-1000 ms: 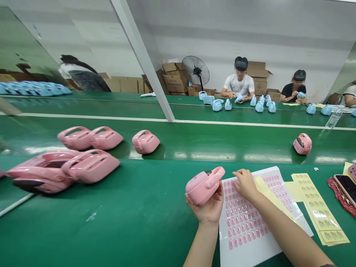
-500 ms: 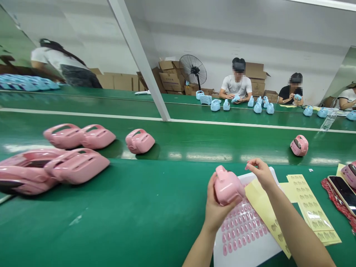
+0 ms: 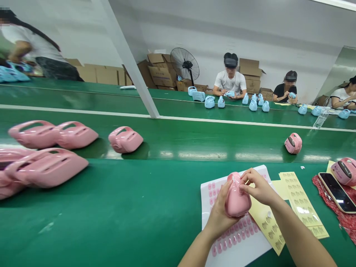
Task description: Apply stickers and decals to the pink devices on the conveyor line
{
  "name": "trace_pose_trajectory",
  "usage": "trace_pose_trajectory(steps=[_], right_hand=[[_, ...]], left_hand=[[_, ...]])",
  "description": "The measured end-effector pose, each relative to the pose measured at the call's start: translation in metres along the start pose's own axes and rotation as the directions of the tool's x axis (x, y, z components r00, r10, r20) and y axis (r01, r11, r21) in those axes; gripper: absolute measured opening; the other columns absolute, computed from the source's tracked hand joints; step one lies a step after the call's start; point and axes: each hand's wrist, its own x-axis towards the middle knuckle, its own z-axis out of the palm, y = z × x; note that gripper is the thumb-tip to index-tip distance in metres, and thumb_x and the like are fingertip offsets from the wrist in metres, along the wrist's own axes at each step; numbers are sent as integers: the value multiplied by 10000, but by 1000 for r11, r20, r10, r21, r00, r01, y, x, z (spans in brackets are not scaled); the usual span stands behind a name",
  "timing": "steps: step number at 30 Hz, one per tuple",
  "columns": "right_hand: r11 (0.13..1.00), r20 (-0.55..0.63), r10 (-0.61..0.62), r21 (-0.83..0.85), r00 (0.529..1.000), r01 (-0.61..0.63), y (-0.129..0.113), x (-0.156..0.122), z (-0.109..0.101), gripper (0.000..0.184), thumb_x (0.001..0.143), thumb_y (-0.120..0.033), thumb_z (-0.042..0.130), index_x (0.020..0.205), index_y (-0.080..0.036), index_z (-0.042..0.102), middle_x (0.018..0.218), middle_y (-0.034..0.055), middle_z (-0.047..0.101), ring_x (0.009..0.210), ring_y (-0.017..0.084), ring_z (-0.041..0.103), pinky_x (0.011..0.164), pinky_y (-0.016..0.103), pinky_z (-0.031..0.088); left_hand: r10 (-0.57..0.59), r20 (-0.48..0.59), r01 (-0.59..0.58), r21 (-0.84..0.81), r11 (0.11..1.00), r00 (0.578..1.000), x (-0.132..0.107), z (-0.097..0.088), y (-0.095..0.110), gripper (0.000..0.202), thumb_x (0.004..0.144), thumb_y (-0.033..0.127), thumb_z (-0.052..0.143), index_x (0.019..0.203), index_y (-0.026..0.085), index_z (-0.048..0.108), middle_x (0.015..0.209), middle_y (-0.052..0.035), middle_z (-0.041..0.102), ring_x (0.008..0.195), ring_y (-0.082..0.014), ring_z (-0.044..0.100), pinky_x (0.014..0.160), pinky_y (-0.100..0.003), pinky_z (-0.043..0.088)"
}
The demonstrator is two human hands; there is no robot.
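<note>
My left hand [image 3: 221, 215] is wrapped around a glossy pink plastic casing with a handle [image 3: 237, 202], held tilted above the sheets. At the casing's upper right side, my right hand [image 3: 257, 187] has thumb and fingers pinched against the surface. A small pink oval sticker seems to be under those fingertips, mostly hidden. Beneath both hands lies a white sheet [image 3: 236, 254] with rows of pink oval stickers [image 3: 224, 243]. A yellow sticker sheet [image 3: 274, 237] overlaps its right part, below my right forearm.
More pink casings [image 3: 126, 140] stand to the left. Further yellow sheets [image 3: 303, 204], a phone [image 3: 338, 193] on red cloth, and a finished-looking pink unit [image 3: 345, 170] lie right. Across the green bench [image 3: 111, 230], several people handle light-blue casings [image 3: 210, 102]. A slanted white post [image 3: 133, 70] rises beyond.
My right hand has come left and down from beside the casing to touch it. The casing has turned in my left hand. The view has swung slightly right.
</note>
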Motion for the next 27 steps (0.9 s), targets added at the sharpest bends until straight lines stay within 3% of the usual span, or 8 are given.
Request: trace_pose_trajectory(steps=[7, 12, 19, 27], right_hand=[[1000, -59, -9, -12, 998, 8, 7, -2, 4, 106, 716, -158, 568, 616, -195, 558, 762, 6, 495, 774, 151, 515, 666, 293, 453], [1000, -126, 0, 4, 992, 1, 13, -3, 11, 103, 714, -175, 569, 614, -196, 561, 748, 8, 503, 733, 149, 517, 655, 294, 447], [999, -123, -37, -19, 992, 35, 14, -2, 11, 110, 724, -194, 572, 615, -199, 553, 744, 9, 502, 756, 156, 520, 683, 305, 454], [942, -93, -276, -224, 957, 250, 17, -7, 10, 82, 769, -182, 525, 715, -213, 577, 828, 47, 510, 806, 175, 528, 711, 341, 474]], left_hand=[[49, 37, -51, 50, 997, 998, -1, 0, -4, 868, 479, 127, 762, 1245, 341, 415, 1306, -88, 440, 1163, -342, 421, 937, -516, 337], [-21, -12, 20, -45, 999, 1000, 0, 0, -3, 833, 429, 87, 773, 1181, 319, 497, 1267, -89, 477, 1162, -358, 415, 959, -542, 293], [-78, -28, 73, -138, 988, 997, -1, -1, -3, 809, 396, 65, 778, 1134, 293, 538, 1239, -98, 495, 1171, -366, 400, 975, -538, 268], [-53, -22, 51, -82, 995, 998, -1, -2, -5, 824, 410, 66, 773, 1160, 294, 516, 1250, -98, 489, 1162, -357, 413, 969, -534, 281]])
